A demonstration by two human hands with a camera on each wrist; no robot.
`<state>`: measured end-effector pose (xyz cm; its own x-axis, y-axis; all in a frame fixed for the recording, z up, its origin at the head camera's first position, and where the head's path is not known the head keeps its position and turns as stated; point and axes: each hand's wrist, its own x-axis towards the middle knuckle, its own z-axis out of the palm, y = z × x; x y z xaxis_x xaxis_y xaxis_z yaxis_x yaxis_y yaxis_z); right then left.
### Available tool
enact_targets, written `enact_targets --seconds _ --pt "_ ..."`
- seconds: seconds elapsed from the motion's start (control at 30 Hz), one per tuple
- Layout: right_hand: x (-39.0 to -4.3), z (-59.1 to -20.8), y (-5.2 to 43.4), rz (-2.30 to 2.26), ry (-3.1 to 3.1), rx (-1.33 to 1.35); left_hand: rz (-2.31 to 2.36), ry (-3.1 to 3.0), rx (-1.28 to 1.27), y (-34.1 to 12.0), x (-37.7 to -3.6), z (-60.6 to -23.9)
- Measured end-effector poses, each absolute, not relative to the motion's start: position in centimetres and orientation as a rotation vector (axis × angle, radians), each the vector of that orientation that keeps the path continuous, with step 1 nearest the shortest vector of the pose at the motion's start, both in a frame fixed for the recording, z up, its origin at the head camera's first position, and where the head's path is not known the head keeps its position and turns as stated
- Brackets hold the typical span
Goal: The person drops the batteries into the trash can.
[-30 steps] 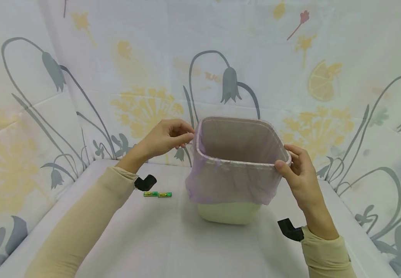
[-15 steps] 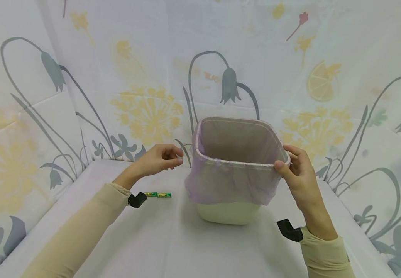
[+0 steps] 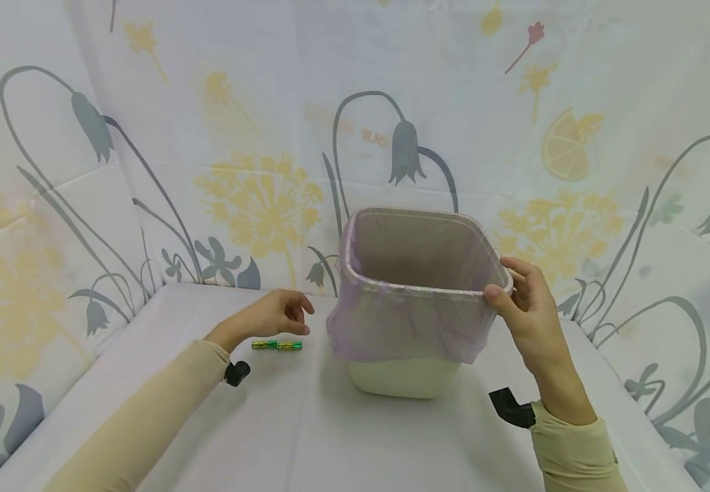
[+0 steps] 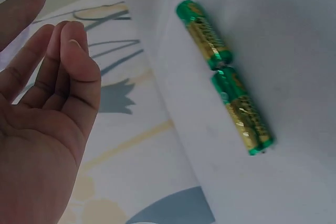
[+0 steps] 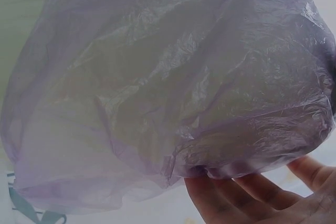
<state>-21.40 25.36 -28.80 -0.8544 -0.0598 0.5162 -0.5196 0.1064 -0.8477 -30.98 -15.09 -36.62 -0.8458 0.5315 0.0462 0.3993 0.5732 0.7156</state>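
Note:
A pale green trash bin (image 3: pixel 402 379) stands upright on the table, its rim wrapped by a thin purple trash bag (image 3: pixel 413 324) that hangs down outside. My right hand (image 3: pixel 536 321) grips the bin's right front corner through the bag, thumb on the near side. In the right wrist view its fingers reach under the crinkled bag. Left of the bin, my left hand (image 3: pixel 275 318) hovers with loosely bent fingers and holds nothing. Just below it in the head view lie green and gold batteries (image 4: pixel 243 111), two short packs end to end; the left wrist view shows them apart from the hand.
A white cloth covers the table (image 3: pixel 305 437). Behind and at both sides hangs a patterned curtain (image 3: pixel 256 102) with grey flowers and yellow blooms. Each wrist bears a black camera mount (image 3: pixel 511 408).
My left hand has come away from the bin's left rim and moved down and left, over beside the batteries. The right hand and bin have stayed in place.

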Motion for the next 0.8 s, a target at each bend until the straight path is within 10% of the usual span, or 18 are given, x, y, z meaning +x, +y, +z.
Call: enact_targets --seconds 0.8 --pt "-21.5 -28.9 25.5 1.794 -2.055 0.551 0.829 2.762 0.797 -16.0 -31.4 -39.9"
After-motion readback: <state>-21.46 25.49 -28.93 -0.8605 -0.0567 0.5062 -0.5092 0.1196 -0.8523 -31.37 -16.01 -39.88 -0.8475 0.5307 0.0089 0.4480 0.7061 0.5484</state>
